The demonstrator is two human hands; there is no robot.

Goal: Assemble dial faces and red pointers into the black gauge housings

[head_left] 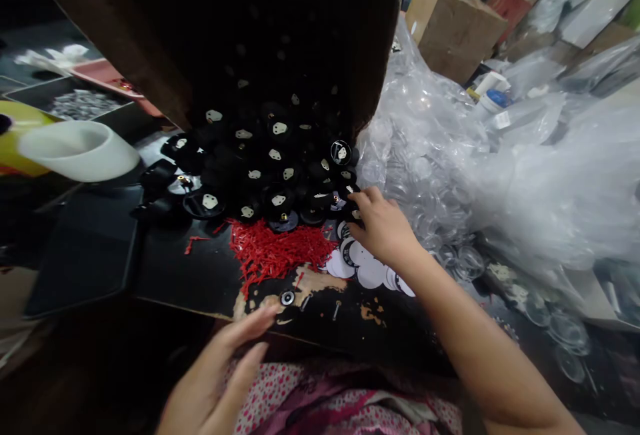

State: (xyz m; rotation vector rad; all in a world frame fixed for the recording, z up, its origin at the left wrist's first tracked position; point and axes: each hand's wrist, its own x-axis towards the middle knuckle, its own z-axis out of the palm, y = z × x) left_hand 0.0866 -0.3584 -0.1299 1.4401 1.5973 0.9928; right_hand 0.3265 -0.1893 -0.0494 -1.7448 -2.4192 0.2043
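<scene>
My right hand (383, 225) reaches to the right edge of a heap of black round cases (280, 202). Its thumb and forefinger are apart beside one case with a brass-coloured stem; whether they touch it I cannot tell. Many cases carry a small pale plate. My left hand (217, 372) is open and holds nothing, its fingers stretched near the front edge of the table. Just past its fingertips lies a small dark ring-shaped part (287, 298). Red plastic pointers (277, 248) are piled before the cases. White round dials (370, 272) lie under my right wrist.
A big dark carton (373, 82) stands tipped behind the cases. Clear bags of transparent round covers (425, 175) fill the right side. At left are a white cup-like container (80, 155), a black tray (90, 248) and a bin of small metal parts (85, 104). Two small metal pins lie in front.
</scene>
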